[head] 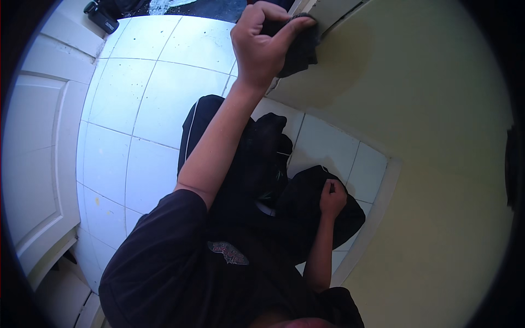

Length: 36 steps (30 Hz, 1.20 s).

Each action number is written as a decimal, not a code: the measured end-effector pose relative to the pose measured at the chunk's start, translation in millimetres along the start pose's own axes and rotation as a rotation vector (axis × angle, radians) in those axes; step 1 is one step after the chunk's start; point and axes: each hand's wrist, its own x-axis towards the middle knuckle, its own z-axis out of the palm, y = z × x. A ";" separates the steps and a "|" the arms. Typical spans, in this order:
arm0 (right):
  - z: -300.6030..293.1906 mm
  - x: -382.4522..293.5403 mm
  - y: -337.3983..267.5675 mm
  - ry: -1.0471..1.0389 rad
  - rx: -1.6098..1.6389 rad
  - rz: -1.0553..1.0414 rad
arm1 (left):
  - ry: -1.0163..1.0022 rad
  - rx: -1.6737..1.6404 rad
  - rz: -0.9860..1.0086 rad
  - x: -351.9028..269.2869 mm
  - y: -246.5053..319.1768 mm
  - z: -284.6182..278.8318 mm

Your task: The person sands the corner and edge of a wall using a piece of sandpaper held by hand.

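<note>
My left hand (262,45) reaches forward and grips a dark grey cloth (302,49), pinched between thumb and fingers. The cloth is against or very close to a pale door frame (334,16) at the corner of the wall; contact is hard to tell. Part of the cloth is hidden behind my fingers. My right hand (333,199) rests on my bent right knee, its fingers curled, with nothing visible in it. Between my arms, my legs in black trousers (205,123) are folded in a low crouch.
A yellowish wall (434,213) rises close on my right, with a pale skirting (371,238). White floor tiles (156,98) bear dark specks. On the left is a white panelled door (39,123). A black bottle (102,18) and a dark mat (205,9) with white debris (162,6) are ahead.
</note>
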 end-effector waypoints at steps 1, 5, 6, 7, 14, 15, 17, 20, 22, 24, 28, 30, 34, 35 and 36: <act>-0.6 -0.3 -1.3 0.004 -0.006 -0.004 | -0.007 -0.031 -0.020 0.6 1.0 0.1; -2.0 0.4 0.6 0.006 -0.028 -0.013 | -0.059 -0.010 -0.150 -34.0 -13.5 -11.5; -0.1 2.3 -1.4 0.009 -0.022 -0.020 | -0.056 -0.008 -0.141 -44.0 -21.7 -17.3; 0.3 1.5 -1.2 0.008 -0.010 -0.024 | -0.038 -0.009 -0.213 -55.1 -26.8 -21.5; 0.6 -0.9 4.2 0.029 -0.015 -0.023 | -0.045 0.036 -0.221 -33.4 -9.1 -13.0; 0.9 -1.9 4.2 0.023 -0.015 -0.016 | -0.051 0.040 -0.226 -20.8 -1.2 -9.7; 1.4 -2.0 2.1 0.016 -0.011 0.001 | -0.077 -0.017 -0.064 -1.3 4.7 -4.5; -1.2 -0.9 -3.5 0.012 -0.020 -0.006 | -0.070 -0.007 -0.058 -10.0 -2.7 -7.3; -1.4 -0.7 -2.6 0.015 -0.024 -0.025 | -0.052 0.020 -0.042 -24.1 -8.6 -11.5; -1.4 0.3 -2.5 0.020 -0.030 -0.047 | -0.094 0.018 -0.260 -49.0 -22.5 -22.3; 0.2 -1.3 -0.2 0.022 0.001 -0.029 | -0.113 0.057 -0.392 -80.7 -43.0 -36.4; 0.9 -0.7 1.1 0.023 0.000 -0.028 | -0.099 0.075 -0.329 -76.8 -43.6 -33.1; 0.3 -1.5 2.0 0.034 -0.025 -0.045 | -0.055 0.113 -0.077 -39.2 -18.8 -14.1; 0.6 -1.9 1.2 0.021 -0.016 -0.019 | -0.059 0.117 -0.085 -35.5 -17.1 -12.9; 0.3 -1.3 0.7 0.020 -0.018 -0.017 | -0.052 0.058 -0.062 -30.5 -16.6 -10.1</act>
